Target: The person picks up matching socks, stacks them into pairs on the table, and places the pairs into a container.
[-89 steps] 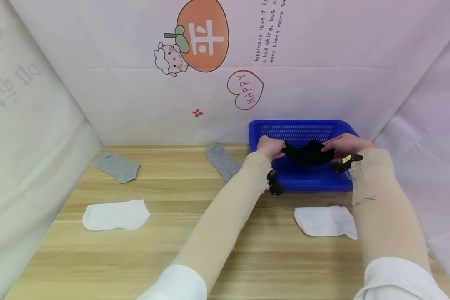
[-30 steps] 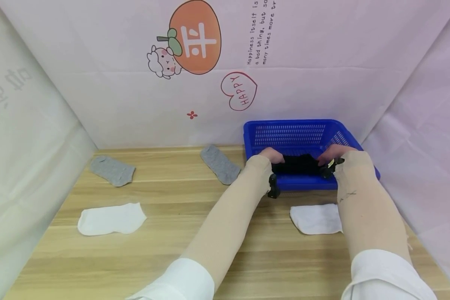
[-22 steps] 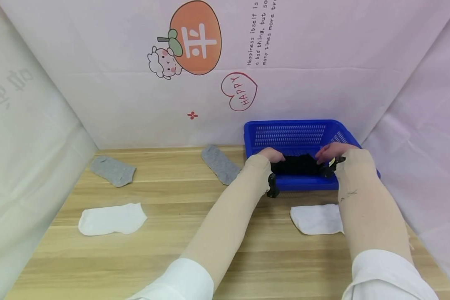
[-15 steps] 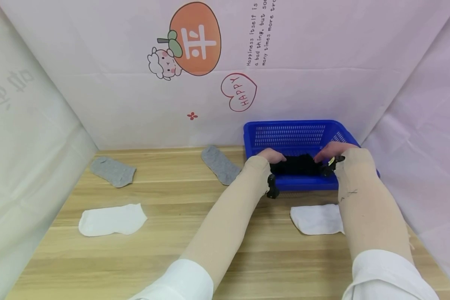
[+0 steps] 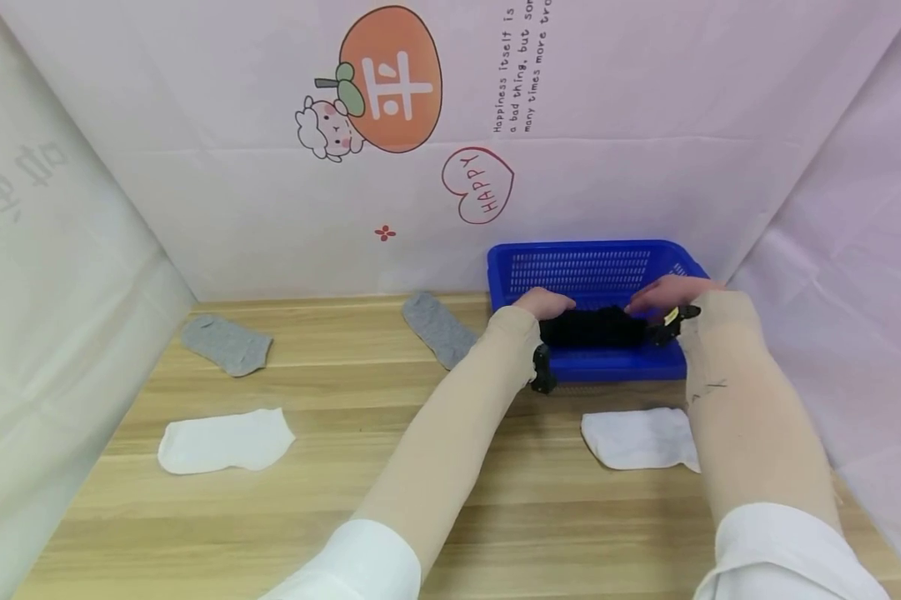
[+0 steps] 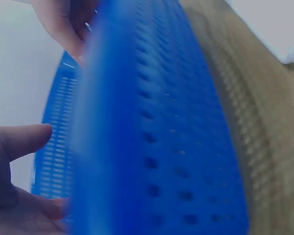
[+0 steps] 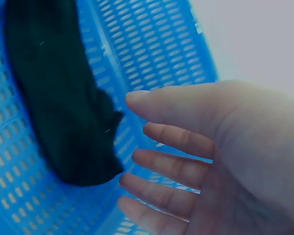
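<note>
A black sock [image 5: 596, 327] lies stretched out along the floor of a blue plastic basket [image 5: 615, 364]. At the sock's left end is my left hand [image 5: 543, 302], reaching in over the near left of the basket. In the left wrist view the thumb and fingers of that left hand [image 6: 12, 171] stand apart with nothing between them; the basket wall hides the sock there. My right hand [image 5: 671, 293] hovers by the sock's other end. The right wrist view shows its fingers [image 7: 171, 166] straight and spread, just off the end of the sock [image 7: 59, 88].
Two grey socks, a left one [image 5: 227, 344] and a middle one [image 5: 438, 327], lie toward the back of the wooden table [image 5: 330, 517]. A white sock [image 5: 225, 442] is at the left, another white sock [image 5: 638, 437] in front of the basket. White printed cloth [image 5: 270, 217] walls the back.
The black sock, earlier held up between both hands, has been lowered into the basket and let go. My right hand has just drawn back a little to the right.
</note>
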Demonstrator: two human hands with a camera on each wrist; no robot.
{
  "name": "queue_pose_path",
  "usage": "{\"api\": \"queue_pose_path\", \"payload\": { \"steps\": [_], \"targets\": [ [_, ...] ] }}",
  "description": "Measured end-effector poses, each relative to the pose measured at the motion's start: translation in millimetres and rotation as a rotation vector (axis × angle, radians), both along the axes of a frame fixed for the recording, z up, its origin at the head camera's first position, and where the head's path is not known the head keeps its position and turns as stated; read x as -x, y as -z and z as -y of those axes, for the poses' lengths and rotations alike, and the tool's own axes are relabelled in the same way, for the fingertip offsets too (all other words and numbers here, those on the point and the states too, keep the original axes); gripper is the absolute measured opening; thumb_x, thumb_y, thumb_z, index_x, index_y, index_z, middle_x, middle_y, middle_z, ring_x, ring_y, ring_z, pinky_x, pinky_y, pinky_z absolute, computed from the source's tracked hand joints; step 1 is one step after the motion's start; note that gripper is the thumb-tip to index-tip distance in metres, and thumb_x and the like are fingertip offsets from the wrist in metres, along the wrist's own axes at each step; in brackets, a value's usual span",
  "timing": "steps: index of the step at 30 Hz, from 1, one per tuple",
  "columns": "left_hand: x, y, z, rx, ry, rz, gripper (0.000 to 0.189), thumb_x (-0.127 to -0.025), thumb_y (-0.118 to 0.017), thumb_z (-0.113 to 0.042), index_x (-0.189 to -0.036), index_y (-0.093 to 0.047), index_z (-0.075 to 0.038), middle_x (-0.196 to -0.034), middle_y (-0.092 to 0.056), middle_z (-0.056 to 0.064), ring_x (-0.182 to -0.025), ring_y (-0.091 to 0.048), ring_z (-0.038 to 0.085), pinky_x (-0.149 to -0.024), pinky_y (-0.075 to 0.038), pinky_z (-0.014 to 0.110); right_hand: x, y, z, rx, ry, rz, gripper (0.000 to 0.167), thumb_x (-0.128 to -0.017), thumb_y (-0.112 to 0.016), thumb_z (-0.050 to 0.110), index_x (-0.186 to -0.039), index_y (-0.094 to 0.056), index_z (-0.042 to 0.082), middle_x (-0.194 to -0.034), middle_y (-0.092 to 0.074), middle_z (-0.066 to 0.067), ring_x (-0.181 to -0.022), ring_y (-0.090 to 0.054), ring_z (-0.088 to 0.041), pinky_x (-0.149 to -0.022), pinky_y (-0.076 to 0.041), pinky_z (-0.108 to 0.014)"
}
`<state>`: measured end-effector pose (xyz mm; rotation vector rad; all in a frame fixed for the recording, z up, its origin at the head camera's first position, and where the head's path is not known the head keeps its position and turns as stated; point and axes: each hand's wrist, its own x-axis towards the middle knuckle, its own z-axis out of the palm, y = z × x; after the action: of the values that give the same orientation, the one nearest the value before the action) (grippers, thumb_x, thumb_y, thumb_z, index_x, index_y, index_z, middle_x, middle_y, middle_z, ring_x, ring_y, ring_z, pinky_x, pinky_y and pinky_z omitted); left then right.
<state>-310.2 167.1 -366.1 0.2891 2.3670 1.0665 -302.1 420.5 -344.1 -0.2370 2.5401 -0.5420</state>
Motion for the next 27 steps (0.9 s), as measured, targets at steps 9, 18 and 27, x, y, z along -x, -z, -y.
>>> {"api": "queue_pose_path", "payload": {
  "steps": [9, 18, 27],
  "targets": [
    [-8.2, -32.8, 8.0, -0.178, -0.132, -0.010, 0.060, -0.102, -0.061, -0.040, -0.151, -0.048, -0.008, -0.147, -0.053, 0.006, -0.126, -0.056, 0.026, -0.101, -0.047, 0.039, -4.6, -28.7, 15.4, 0.173, 0.193, -0.061, 0.062, -0.110, -0.046, 0.029, -0.147, -0.032, -0.019, -0.145, -0.034, -0.044, -0.127, -0.047, -0.054, -0.094, -0.052, -0.054],
    [-7.2, -50.9, 15.7, -0.218, -0.137, -0.077, 0.064, -0.100, -0.063, -0.047, -0.151, -0.049, -0.010, -0.148, -0.052, 0.004, -0.129, -0.054, 0.023, -0.103, -0.046, 0.041, -5.8, -48.4, 28.6, 0.251, 0.213, -0.132, 0.068, -0.110, -0.043, 0.039, -0.152, -0.030, -0.013, -0.150, -0.032, -0.041, -0.134, -0.039, -0.055, -0.103, -0.041, -0.061],
    [-22.3, -62.5, 32.3, -0.311, -0.050, -0.129, 0.062, -0.101, -0.062, -0.047, -0.151, -0.049, -0.011, -0.148, -0.052, 0.003, -0.133, -0.051, 0.021, -0.107, -0.043, 0.040, -20.3, -67.8, 42.5, 0.245, 0.224, -0.190, 0.076, -0.107, -0.048, 0.047, -0.153, -0.030, -0.011, -0.152, -0.032, -0.038, -0.133, -0.040, -0.054, -0.105, -0.038, -0.063]
  ]
}}
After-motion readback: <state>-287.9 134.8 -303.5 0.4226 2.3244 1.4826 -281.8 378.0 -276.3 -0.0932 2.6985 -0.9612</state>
